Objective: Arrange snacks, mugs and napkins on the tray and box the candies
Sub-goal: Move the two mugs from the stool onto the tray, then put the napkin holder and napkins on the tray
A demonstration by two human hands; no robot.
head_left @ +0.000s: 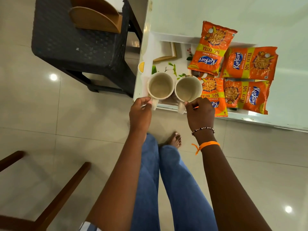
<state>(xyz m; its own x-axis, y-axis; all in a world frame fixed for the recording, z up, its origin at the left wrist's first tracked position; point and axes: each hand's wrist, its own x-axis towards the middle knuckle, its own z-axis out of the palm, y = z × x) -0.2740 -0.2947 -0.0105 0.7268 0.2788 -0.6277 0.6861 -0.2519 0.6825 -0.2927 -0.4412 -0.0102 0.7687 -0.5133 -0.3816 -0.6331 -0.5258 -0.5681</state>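
Two cream mugs stand side by side at the near left corner of a white tray (166,38) printed with leaves. My left hand (140,112) grips the handle of the left mug (160,85). My right hand (200,112) grips the handle of the right mug (188,88). Both mugs look empty. Several orange Kurkure snack packets (211,47) lie on the right part of the tray; one near packet (215,95) is partly hidden behind my right hand. No napkins or candies are in view.
The tray rests near the corner of a pale glossy table (266,17). A dark woven stool (80,44) with a wooden holder (96,19) on it stands left of the table. A wooden chair frame (50,194) is at lower left. My legs and bare foot are below, on tiled floor.
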